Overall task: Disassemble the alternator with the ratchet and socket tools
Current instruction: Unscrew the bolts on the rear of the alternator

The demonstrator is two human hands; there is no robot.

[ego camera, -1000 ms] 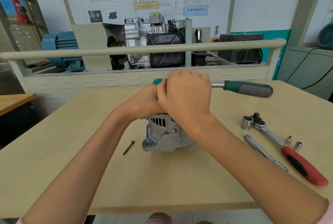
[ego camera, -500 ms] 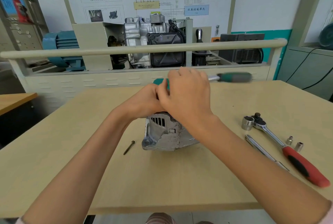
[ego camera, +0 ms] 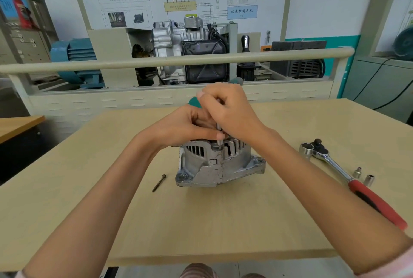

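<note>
The silver alternator (ego camera: 214,166) stands on the wooden table (ego camera: 201,222), straight ahead of me. Both hands are bunched together on top of it. My left hand (ego camera: 178,125) curls round the head end of the green-handled ratchet (ego camera: 193,100), its thumb lying against the thin steel extension (ego camera: 220,143) that runs down into the alternator's top. My right hand (ego camera: 234,112) grips the ratchet just beside the head. Most of the tool is hidden by my hands; only a bit of green handle shows behind my right hand.
A loose black bolt (ego camera: 159,182) lies left of the alternator. To the right lie a red-handled ratchet (ego camera: 335,163) with a large socket (ego camera: 305,150) and two small sockets (ego camera: 357,172). A railed engine trainer stand (ego camera: 178,60) rises behind the table's far edge.
The green ratchet handle swung from pointing right to pointing away from me, behind my right hand. My right hand turned with it, uncovering the extension and more of the alternator's top.
</note>
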